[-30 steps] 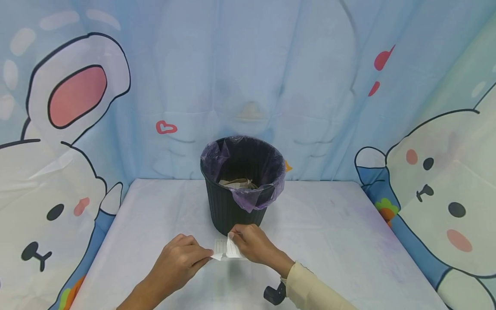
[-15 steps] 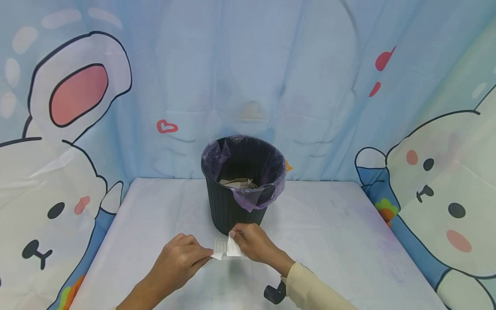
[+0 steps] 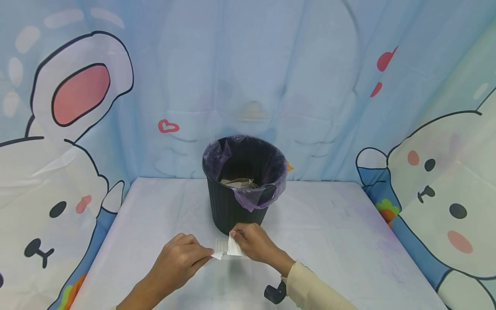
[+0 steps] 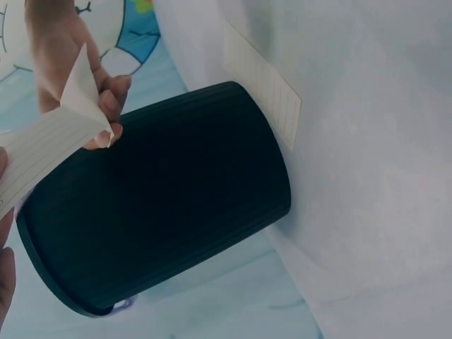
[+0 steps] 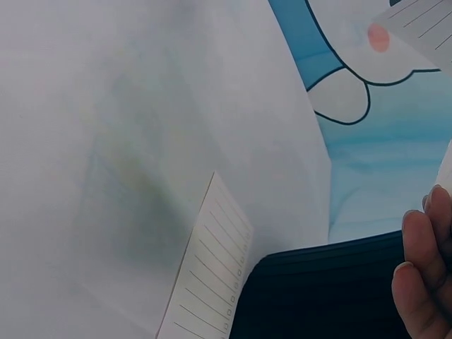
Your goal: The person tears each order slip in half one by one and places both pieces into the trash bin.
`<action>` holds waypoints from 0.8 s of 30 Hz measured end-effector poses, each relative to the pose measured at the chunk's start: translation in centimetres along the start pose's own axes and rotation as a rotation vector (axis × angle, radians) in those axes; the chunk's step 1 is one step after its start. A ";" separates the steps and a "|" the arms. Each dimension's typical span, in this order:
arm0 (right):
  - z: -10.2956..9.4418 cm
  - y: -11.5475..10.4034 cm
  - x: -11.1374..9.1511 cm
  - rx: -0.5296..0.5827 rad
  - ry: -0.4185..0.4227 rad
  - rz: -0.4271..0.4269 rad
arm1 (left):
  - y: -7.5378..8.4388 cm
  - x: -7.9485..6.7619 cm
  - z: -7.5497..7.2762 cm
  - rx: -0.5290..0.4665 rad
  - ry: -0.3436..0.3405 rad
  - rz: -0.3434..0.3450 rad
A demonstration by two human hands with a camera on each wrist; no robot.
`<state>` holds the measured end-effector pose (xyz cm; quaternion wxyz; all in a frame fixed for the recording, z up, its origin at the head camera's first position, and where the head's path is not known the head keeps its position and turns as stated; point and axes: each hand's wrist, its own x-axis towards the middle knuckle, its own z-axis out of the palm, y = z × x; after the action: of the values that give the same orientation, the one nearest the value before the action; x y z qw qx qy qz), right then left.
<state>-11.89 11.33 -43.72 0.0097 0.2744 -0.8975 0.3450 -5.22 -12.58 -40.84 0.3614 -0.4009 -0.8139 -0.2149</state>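
My left hand point(image 3: 182, 260) pinches the left end of a lined paper sheet point(image 4: 49, 152) between thumb and fingers. Opposite it, my right hand point(image 3: 255, 243) pinches the other end, where the paper stands bent up in a flap point(image 3: 234, 245). Both hands are held close together above the table, in front of the black bin. Whether the sheet is torn between the hands I cannot tell. A second lined sheet point(image 5: 208, 268) lies flat on the table beside the bin's base; in the head view it is partly hidden behind the held paper.
The black ribbed bin point(image 3: 228, 211) has a purple plastic liner point(image 3: 252, 199) over its rim. Inside lie crumpled papers or card scraps point(image 3: 241, 184). A white cloth covers the table point(image 3: 329, 241). A black device point(image 3: 275, 294) sits at my right wrist. A printed curtain point(image 3: 248, 64) hangs behind.
Both hands keep the same hold and place on the paper. The head view has shifted very slightly; nothing else visibly moves.
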 end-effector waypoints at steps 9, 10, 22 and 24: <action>0.1 0.1 0.0 0.011 -0.003 0.003 | 0.0 0.1 -0.1 -0.007 0.006 0.010; 0.1 0.1 0.0 0.011 -0.003 0.004 | 0.0 0.1 -0.1 -0.007 0.004 0.010; 0.0 0.1 -0.2 0.006 -0.003 0.008 | -0.1 0.0 0.1 -0.014 0.000 0.012; 0.1 0.3 -0.2 0.001 -0.001 0.009 | -0.1 0.0 0.3 -0.017 0.008 0.024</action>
<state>-11.82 11.57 -43.98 0.0075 0.2707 -0.8986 0.3454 -5.42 -12.45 -40.97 0.3639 -0.4128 -0.8057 -0.2192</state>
